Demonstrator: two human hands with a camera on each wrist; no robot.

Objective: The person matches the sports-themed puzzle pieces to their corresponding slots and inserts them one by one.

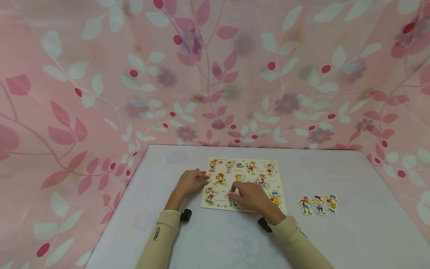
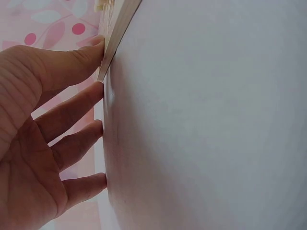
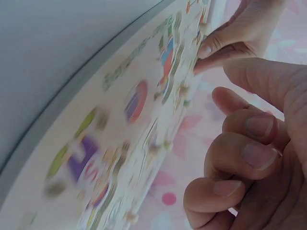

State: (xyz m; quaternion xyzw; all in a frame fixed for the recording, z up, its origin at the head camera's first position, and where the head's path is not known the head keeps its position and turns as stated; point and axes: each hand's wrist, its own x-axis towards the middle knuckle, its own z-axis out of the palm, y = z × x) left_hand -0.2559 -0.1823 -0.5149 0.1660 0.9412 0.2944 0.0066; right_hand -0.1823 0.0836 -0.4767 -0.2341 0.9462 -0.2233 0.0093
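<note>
A pale puzzle board point(image 1: 246, 175) printed with cartoon sports children lies on the table. My left hand point(image 1: 190, 182) rests at its left edge. In the left wrist view the thumb point(image 2: 72, 64) touches the board's edge, and the spread fingertips meet the table. My right hand point(image 1: 250, 195) hovers over the lower middle of the board, near a figure piece point(image 1: 231, 198) partly covered by the fingers. In the right wrist view its fingers point(image 3: 240, 153) are loosely curled with nothing between them and the thumb. Another figure piece point(image 1: 210, 196) sits at the board's lower left.
Several loose-looking figures stand out to the right: a red-and-green piece point(image 1: 305, 205), a purple-trousered piece point(image 1: 319, 205) and a yellow-topped piece point(image 1: 332, 204) lie close together on the white tablecloth point(image 1: 339, 175). A pink floral curtain point(image 1: 215, 93) hangs behind the table.
</note>
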